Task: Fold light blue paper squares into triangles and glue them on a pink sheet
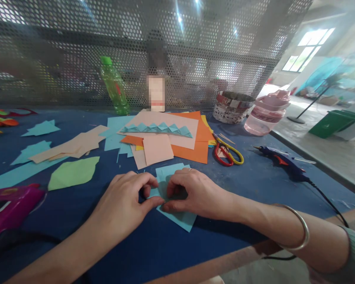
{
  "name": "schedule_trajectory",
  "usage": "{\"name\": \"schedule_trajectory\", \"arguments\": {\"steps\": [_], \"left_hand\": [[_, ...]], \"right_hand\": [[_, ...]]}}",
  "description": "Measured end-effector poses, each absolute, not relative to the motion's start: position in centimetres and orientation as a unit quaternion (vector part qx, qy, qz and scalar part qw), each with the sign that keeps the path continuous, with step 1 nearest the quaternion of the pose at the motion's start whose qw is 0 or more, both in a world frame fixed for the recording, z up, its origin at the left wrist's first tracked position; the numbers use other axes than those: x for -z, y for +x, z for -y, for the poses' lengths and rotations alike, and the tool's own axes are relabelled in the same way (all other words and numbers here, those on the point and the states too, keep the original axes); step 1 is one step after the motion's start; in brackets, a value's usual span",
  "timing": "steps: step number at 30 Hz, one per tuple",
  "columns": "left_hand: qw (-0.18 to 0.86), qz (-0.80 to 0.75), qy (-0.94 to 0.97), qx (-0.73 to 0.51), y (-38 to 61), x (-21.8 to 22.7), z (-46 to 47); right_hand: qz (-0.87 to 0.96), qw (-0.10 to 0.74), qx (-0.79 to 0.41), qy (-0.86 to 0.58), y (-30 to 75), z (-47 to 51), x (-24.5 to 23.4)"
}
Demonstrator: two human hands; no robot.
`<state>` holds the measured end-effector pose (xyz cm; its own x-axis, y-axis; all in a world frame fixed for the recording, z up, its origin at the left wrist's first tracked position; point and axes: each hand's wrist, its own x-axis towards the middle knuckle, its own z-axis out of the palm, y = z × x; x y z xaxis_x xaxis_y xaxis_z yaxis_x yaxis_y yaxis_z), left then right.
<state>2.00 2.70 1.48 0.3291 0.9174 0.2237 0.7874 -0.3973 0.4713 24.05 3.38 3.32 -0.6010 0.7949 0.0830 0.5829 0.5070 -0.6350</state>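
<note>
Blue sheet (pixel 182 219) lower centre, under left hand (pixel 128 193) and right hand (pixel 202 194); fingers bent inward, can't tell if pinching. Sheet looks mostly flat, folding probably left. Pleated blue strip (pixel 161 128) at centre seems finished; scissors (pixel 229 146) centre right, lying loose.

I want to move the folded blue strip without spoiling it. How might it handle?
The folded blue strip would probably feel light, since it looks like paper. Being long and narrow, it may flex along its length. Its folded points could crease if squeezed.
</note>
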Motion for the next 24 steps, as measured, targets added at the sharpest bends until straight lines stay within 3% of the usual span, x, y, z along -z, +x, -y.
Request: {"name": "schedule_trajectory", "arguments": {"steps": [24], "left_hand": [[0.200, -0.494, 0.813, -0.235, 2.2, -2.3, -2.9]], "right_hand": [[0.851, 0.187, -0.277, -0.405, 24.1, -3.5, -3.2]]}}
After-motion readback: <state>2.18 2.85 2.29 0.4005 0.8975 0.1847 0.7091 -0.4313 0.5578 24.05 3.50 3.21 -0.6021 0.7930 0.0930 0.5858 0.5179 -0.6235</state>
